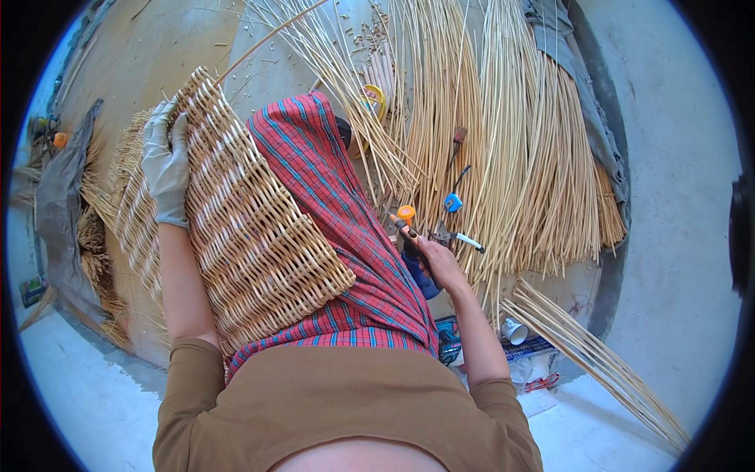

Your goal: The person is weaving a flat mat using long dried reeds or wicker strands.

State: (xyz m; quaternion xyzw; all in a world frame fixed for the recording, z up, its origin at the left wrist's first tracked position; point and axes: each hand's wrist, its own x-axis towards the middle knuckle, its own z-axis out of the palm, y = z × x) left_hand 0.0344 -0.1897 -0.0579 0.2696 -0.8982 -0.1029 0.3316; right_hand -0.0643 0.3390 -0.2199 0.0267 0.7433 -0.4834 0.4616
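A woven wicker piece (244, 228), basket-like with two slanting sides, leans over my lap on the left. My left hand (165, 169), in a pale glove, grips it along its upper ridge, with the thumb against the woven face. A single long cane (271, 35) sticks out from its top corner. My bare right hand (440, 263) is closed round a slim dark hand tool (405, 228) beside my right knee; its exact kind is unclear. Red plaid cloth (314, 165) covers my legs. An orange round object (406, 212) lies just beyond the tool.
Long cane bundles (440, 102) spread across the floor ahead and right. On them rest a blue tape measure (453, 203) and a wood-handled tool (459, 135). A white mug (514, 331) sits near my right elbow, beside loose canes (598, 362). Grey cloth (59, 212) lies far left.
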